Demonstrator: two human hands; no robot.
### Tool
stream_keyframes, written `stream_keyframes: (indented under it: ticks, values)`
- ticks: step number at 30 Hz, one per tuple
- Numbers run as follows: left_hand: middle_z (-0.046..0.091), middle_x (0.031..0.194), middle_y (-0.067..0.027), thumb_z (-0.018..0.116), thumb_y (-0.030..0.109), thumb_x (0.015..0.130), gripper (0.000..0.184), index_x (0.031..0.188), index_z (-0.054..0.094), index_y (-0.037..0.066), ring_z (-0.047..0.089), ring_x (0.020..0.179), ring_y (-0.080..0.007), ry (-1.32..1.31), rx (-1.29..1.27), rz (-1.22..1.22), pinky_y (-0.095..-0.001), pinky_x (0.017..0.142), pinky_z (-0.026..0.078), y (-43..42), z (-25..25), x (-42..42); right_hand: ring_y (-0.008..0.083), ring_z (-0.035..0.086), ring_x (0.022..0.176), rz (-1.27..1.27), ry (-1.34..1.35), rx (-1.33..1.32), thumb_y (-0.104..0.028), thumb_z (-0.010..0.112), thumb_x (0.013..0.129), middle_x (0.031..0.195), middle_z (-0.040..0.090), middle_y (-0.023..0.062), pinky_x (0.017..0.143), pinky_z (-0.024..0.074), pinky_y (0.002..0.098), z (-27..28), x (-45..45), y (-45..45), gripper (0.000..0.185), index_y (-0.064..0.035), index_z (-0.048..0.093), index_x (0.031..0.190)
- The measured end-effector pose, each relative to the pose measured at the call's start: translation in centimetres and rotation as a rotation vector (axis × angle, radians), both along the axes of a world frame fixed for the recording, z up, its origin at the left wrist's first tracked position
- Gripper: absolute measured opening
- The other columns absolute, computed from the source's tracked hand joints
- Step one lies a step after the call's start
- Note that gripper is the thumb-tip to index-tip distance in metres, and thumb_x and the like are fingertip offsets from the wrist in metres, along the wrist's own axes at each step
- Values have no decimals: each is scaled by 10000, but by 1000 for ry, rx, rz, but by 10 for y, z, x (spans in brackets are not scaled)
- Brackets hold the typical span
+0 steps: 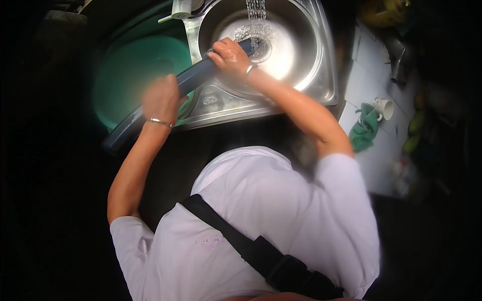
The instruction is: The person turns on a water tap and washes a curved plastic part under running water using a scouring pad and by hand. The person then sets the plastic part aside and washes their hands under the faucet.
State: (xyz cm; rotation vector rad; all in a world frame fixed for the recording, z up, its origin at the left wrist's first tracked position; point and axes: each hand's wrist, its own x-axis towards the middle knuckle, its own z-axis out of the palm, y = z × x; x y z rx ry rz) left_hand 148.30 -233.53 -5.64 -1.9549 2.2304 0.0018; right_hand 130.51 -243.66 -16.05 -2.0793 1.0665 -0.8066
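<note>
A long blue-grey tube (197, 76) slants from the lower left up into the round bowl of a steel sink (325, 65). Its upper end lies under running water (256, 14), close to the drain. My right hand (231, 57) is wet and closed around the tube near that end. Lower down, my left hand (161, 103) grips the same tube, its fingers slightly blurred. The tube's far lower end sticks out past my left hand, beyond the sink's front edge. Behind the tube, a green basin (133, 62) sits at the sink's left side.
A white fitting (182, 8) with a thin lever stands at the sink's back left. On the white-tiled counter (357, 65) to the right lie a green cloth (364, 130) and a white mug (385, 108) on its side. Blurred yellow items (384, 12) are at the upper right.
</note>
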Motion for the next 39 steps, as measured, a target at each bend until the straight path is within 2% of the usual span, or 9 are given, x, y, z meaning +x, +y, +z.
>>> stream_keyframes:
  ticks: [5, 11, 13, 17, 20, 22, 23, 26, 39]
  values:
    - [569, 747, -113, 787, 337, 614, 490, 839, 464, 46, 611, 680, -263, 6, 34, 41, -351, 605, 504, 2, -4, -4, 290, 529, 888, 140, 114, 20, -315, 570, 835, 845, 538, 94, 961, 312, 558, 10, 11, 5, 212, -103, 568, 830]
    - [570, 752, -117, 787, 328, 617, 484, 830, 457, 45, 613, 686, -261, 9, 48, 16, -349, 602, 499, -6, -1, -7, 364, 542, 853, -24, 427, -120, -363, 507, 838, 855, 588, 176, 794, 392, 478, -131, -53, -60, 310, -65, 590, 838]
    - [571, 754, -112, 788, 327, 616, 481, 828, 460, 47, 615, 691, -259, 16, 86, 23, -349, 604, 497, -13, -2, -11, 361, 536, 817, -28, 324, -143, -338, 524, 833, 819, 569, 171, 784, 398, 468, -109, -37, -44, 282, -60, 568, 811]
    - [573, 759, -106, 790, 327, 612, 477, 822, 465, 49, 619, 697, -260, 6, 136, 11, -350, 611, 496, -19, -16, -20, 324, 526, 754, 41, 26, -123, -279, 556, 822, 737, 508, 138, 749, 412, 431, 15, 13, 22, 222, -71, 521, 757]
    - [574, 785, -112, 791, 332, 608, 482, 828, 473, 45, 615, 721, -261, 33, 166, 56, -346, 636, 495, -19, -16, -22, 307, 539, 741, 87, 50, -247, -307, 560, 812, 737, 526, 130, 707, 411, 422, -20, 18, 15, 247, -71, 522, 751]
    - [572, 800, -119, 797, 340, 597, 499, 833, 475, 40, 607, 731, -267, 41, 164, 38, -353, 651, 490, -18, -17, -20, 303, 545, 733, 59, 97, 0, -326, 559, 807, 741, 539, 127, 680, 412, 417, 8, 2, 5, 263, -71, 527, 754]
    - [570, 808, -122, 800, 344, 592, 508, 836, 476, 37, 603, 736, -269, 43, 164, 28, -356, 658, 487, -19, -16, -20, 303, 558, 742, 73, 215, 55, -347, 554, 809, 749, 563, 127, 674, 420, 422, -19, 0, -6, 282, -69, 534, 766]
    - [566, 823, -127, 811, 351, 572, 533, 840, 478, 33, 589, 732, -279, 50, 96, 22, -372, 666, 474, -7, -1, 3, 318, 565, 759, 78, 164, -328, -347, 552, 818, 754, 580, 134, 682, 429, 429, -110, -25, -27, 291, -60, 532, 772]
    - [554, 813, -171, 807, 239, 603, 489, 894, 490, 7, 545, 746, -326, 525, 214, 242, -392, 677, 441, 16, -1, 48, 355, 542, 748, 82, 325, -341, -327, 566, 827, 766, 564, 159, 674, 430, 441, -118, -82, -61, 301, -34, 543, 763]
